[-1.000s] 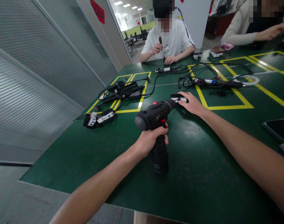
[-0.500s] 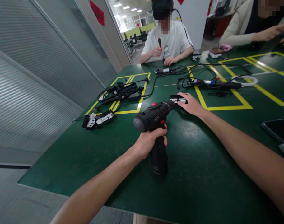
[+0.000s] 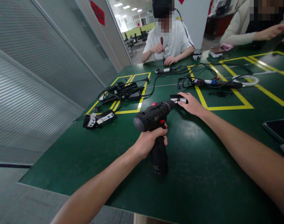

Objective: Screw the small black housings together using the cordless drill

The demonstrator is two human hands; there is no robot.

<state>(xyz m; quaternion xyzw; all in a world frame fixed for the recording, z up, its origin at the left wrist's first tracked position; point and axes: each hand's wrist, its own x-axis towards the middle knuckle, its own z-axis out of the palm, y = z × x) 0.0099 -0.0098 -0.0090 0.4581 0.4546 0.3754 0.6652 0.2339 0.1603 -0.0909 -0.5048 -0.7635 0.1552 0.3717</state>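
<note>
My left hand (image 3: 153,140) is wrapped round the grip of a black cordless drill (image 3: 153,116) with red switches. Its chuck points away from me, toward a small black-and-white box-shaped part (image 3: 175,97) on the green table. My right hand (image 3: 189,104) grips that part at its right end, fingers over the top and thumb on the near side. The drill's tip is at the part's near face; whether it touches cannot be made out. Part of the box is hidden behind the chuck and my fingers.
Black cables and adapters (image 3: 124,91) lie on the left, with two labelled black pieces (image 3: 100,119) nearer me. A corded electric screwdriver (image 3: 216,83) lies at right inside yellow tape. A phone (image 3: 279,129) sits at the right edge. Across the table, a person (image 3: 168,40) holds a screwdriver (image 3: 161,41).
My hands, the drill and the box-shaped part stay practically still. Across the table, the person's screwdriver hand has shifted slightly to the right.
</note>
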